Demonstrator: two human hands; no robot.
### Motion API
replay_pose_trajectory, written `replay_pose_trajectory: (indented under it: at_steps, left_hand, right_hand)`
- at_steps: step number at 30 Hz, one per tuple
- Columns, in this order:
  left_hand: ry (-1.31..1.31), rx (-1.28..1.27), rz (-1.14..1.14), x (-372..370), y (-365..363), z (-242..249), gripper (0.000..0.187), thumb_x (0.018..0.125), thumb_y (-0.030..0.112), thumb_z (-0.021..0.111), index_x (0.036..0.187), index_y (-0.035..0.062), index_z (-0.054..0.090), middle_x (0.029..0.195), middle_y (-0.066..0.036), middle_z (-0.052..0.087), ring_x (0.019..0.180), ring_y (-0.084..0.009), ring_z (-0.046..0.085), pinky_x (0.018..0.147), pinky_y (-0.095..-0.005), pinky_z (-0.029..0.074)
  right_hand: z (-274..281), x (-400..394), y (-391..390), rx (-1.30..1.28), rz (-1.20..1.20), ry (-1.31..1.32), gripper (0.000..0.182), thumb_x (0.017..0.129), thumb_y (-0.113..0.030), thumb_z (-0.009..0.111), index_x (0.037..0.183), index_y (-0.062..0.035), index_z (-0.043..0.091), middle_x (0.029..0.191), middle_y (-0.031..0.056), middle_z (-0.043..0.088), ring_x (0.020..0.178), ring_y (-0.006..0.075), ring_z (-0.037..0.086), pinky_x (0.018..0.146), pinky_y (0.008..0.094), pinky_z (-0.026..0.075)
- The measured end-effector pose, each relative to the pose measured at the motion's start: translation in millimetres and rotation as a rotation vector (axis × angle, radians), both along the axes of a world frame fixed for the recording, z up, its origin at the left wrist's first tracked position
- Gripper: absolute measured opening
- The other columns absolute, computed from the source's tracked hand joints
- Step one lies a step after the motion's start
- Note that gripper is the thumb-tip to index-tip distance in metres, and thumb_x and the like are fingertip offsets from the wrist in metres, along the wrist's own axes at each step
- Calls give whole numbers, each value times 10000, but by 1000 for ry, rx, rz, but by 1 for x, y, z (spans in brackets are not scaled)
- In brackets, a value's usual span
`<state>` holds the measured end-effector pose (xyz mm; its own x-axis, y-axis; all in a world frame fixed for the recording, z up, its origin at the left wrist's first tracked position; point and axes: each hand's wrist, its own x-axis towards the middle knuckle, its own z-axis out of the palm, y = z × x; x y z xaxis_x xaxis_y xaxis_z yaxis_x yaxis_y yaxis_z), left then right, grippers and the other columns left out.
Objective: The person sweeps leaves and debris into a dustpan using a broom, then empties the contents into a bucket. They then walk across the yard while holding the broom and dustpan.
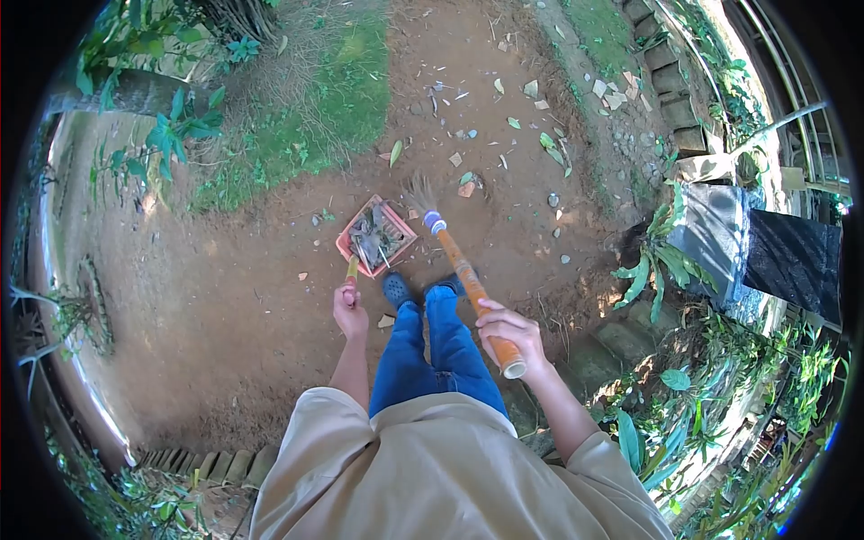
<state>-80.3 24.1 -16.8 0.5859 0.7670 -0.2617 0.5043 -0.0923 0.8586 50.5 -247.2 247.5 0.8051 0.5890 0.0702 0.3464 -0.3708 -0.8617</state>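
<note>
Broom and dustpan, held over bare soil

One broom (461, 263), one dustpan (346, 243), two hands. The left hand (350, 310) grips the dustpan's handle; the pan, holding leafy debris (367, 241), lies just beyond it. The right hand (511, 331) clasps the broom near its top, bristles beside the pan. Outdoors: brown soil (243, 306), grass (346, 112) and scattered leaves (548, 142).

Debris (367, 236) in the dustpan (411, 238), broom (462, 267) to its right, grass (346, 108) beyond (leftward), plants (666, 256) far right, shoes (397, 290) just behind.
</note>
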Motion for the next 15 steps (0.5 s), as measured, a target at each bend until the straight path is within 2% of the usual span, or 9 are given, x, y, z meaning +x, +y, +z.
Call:
replay_pose_trajectory:
  at_steps: [4, 9, 15]
  left_hand:
    - [5, 0, 7, 8, 0, -8, 264, 828, -129, 622, 999, 63, 564, 1057, -82, 649, 990, -202, 612, 897, -328, 487]
    - [-9, -5, 29, 5, -4, -6, 237, 831, -100, 646, 1002, 45, 567, 1047, -109, 652, 957, -228, 619, 869, -340, 492]
    - [-38, -3, 75, 16, -18, 6, 226, 841, -78, 665, 1004, 50, 573, 1044, -102, 654, 956, -216, 622, 870, -338, 498]
  right_hand:
    - [8, -4, -2, 61, 3, 33, 202, 683, 121, 735, 806, -25, 668, 975, 94, 693, 1111, 326, 658, 945, 416, 550]
    - [46, 11, -16, 166, -170, 102, 180, 737, 128, 716, 823, -16, 649, 941, 111, 687, 1080, 330, 671, 953, 429, 535]
    - [58, 24, -21, 156, -212, 15, 219, 723, 135, 725, 835, -21, 622, 948, 117, 683, 1084, 346, 667, 947, 435, 532]
